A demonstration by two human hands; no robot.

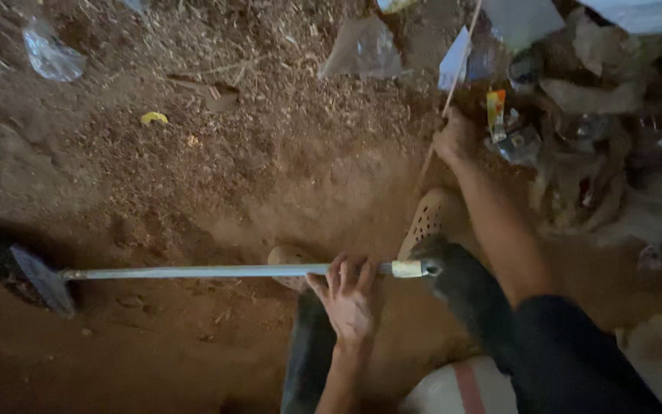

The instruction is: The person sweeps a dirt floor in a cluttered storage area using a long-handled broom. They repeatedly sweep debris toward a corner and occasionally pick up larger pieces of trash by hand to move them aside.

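Observation:
My left hand [351, 295] grips the pale metal handle [216, 271] of a hoe near its capped end. The handle runs level to the left, and its grey blade [44, 280] rests in a dark hollow of the red-brown soil. My right hand [453, 138] reaches forward and is closed around a thin light stick [457, 65] that stands up from the ground. Below, my dark trouser legs and two beige perforated clogs [427, 218] stand on the dug earth.
Loose soil and dry wood chips cover the ground ahead. Clear plastic bags [362, 50] lie at the top, another plastic bag [51, 54] at top left. A heap of wrappers and rubbish [576, 130] fills the right side. A white sack [461, 387] lies behind my legs.

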